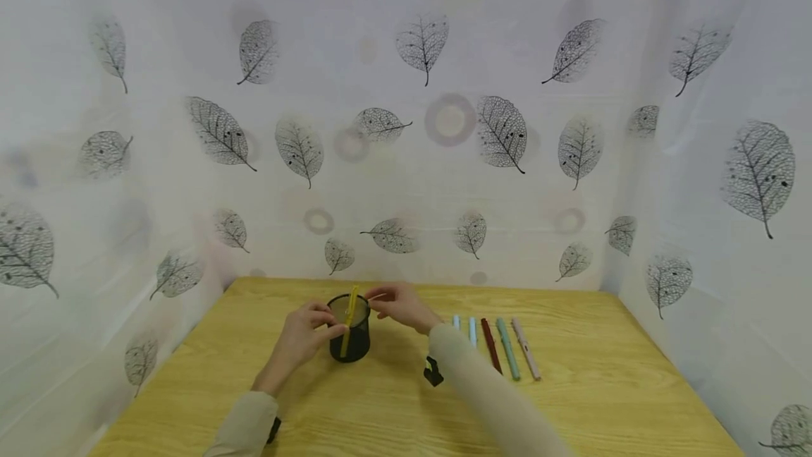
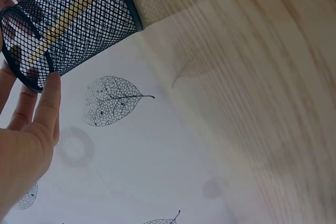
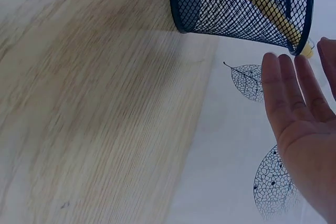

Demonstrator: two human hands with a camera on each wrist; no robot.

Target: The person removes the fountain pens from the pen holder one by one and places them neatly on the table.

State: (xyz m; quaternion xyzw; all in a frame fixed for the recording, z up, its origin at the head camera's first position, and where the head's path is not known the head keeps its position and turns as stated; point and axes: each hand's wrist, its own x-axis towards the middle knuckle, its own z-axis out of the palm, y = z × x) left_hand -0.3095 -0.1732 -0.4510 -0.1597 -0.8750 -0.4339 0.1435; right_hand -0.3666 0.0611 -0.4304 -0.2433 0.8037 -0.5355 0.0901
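Note:
A black mesh pen holder stands upright on the table, with a yellow pen leaning inside it and its top end above the rim. My left hand grips the holder at its upper left, thumb in front; in the left wrist view its fingers lie along the rim. On the other side, my right hand is at the rim and holds nothing. The right wrist view shows its straight fingers close beside the holder's mouth, near the pen's tip.
Right of the holder several pens lie side by side: two light blue, a dark red pen, a green pen and a pink pen. My right forearm partly covers the nearest ones. A leaf-print curtain encloses the wooden table.

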